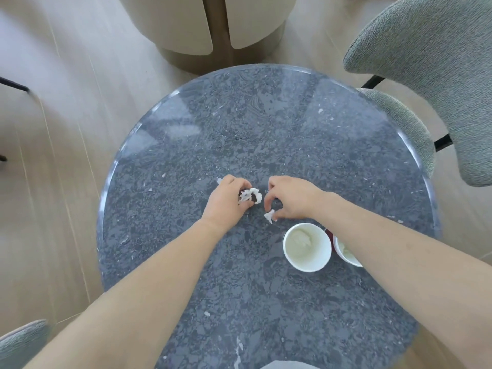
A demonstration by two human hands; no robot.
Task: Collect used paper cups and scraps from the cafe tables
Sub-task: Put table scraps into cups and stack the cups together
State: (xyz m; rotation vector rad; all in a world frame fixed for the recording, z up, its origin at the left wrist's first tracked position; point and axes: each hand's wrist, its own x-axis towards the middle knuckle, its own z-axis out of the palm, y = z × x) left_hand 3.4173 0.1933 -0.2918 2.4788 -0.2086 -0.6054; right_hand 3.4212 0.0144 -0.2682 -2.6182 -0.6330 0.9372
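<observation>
My left hand (226,201) rests near the middle of the round grey stone table (186,262), its fingers closed around a crumpled white paper scrap (250,195). Just to its right, my right hand (292,198) pinches a smaller white paper scrap (269,216) between thumb and fingertips, close to the tabletop. A white paper cup (307,247) stands open-mouthed below my right hand. A second paper cup (346,253) with a dark red outside stands beside it, half hidden under my right forearm.
A grey upholstered chair (426,62) stands at the table's right, and a corner of another chair (21,342) shows at the lower left. A beige rounded seat (221,25) stands beyond the far edge. Pale wood floor surrounds the table.
</observation>
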